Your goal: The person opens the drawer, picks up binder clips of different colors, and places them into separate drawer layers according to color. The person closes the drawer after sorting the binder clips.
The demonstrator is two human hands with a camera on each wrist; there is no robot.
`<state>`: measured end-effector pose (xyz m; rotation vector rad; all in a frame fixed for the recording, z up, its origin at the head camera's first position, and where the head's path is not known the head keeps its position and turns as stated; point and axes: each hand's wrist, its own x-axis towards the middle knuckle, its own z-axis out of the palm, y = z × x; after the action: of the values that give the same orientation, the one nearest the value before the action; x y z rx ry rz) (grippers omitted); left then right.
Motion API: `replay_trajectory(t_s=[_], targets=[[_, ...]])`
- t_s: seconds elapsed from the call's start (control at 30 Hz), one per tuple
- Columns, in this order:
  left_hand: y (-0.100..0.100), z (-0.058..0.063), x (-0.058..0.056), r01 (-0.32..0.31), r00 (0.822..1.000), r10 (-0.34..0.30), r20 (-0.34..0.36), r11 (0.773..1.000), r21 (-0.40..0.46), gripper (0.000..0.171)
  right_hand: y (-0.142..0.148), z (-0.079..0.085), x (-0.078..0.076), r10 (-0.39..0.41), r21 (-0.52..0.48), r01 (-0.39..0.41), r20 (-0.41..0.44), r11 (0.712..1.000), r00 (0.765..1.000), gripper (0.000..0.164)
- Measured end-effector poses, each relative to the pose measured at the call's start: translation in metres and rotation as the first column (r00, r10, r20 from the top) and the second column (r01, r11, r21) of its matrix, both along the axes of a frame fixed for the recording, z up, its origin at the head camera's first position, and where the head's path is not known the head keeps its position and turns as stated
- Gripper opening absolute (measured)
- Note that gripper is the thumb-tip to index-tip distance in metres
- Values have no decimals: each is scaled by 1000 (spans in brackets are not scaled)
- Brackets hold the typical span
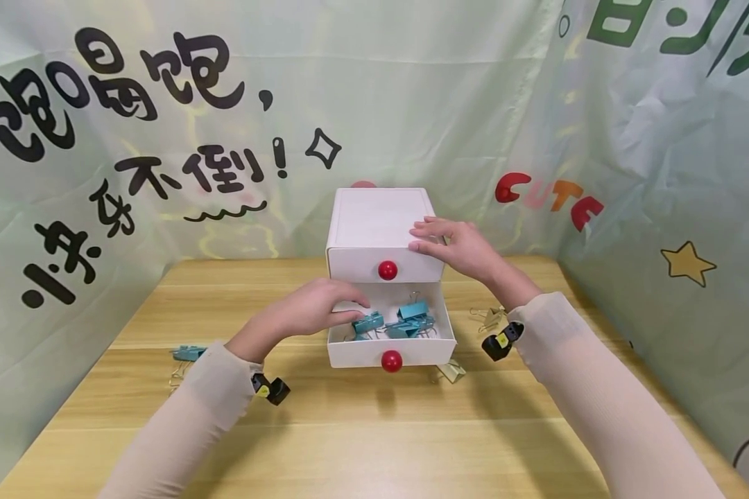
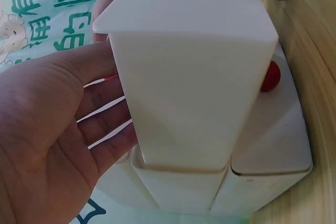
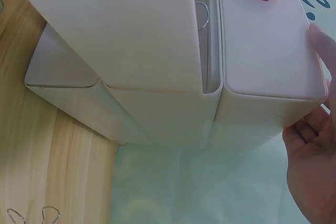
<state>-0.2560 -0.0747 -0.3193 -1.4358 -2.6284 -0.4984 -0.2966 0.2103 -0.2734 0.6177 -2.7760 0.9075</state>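
A small white drawer cabinet (image 1: 381, 218) stands on the table, with one lower drawer (image 1: 356, 355) pulled out by its red knob (image 1: 392, 361) side. Several teal binder clips (image 1: 412, 320) lie in that drawer. My left hand (image 1: 306, 308) reaches over the drawer's left wall, fingers extended, thumb close beside a teal clip (image 1: 368, 322); in the left wrist view its fingertips are hidden behind the drawer wall (image 2: 178, 93). At the cabinet's upper right corner, my right hand (image 1: 458, 246) rests with spread fingers on the top and side.
Teal clips (image 1: 188, 353) lie on the table at the left. Gold-coloured binder clips (image 1: 489, 319) lie right of the cabinet, and a pale one (image 1: 452, 371) sits by the drawer's front right corner. A printed cloth backdrop (image 1: 274, 83) hangs behind the wooden table (image 1: 349, 443).
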Motion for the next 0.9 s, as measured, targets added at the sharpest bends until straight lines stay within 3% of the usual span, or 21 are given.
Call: replay_trajectory(t_s=[0.6,0.9], targets=[[-50,-14,16,-115,991,121,-49,987,115,38,-1,1,0,8,3,-8,-9,1000,1000,59],[-77,-24,20,-183,982,186,-23,978,101,40,0,0,-1,9,12,-9,-14,1000,1000,59]])
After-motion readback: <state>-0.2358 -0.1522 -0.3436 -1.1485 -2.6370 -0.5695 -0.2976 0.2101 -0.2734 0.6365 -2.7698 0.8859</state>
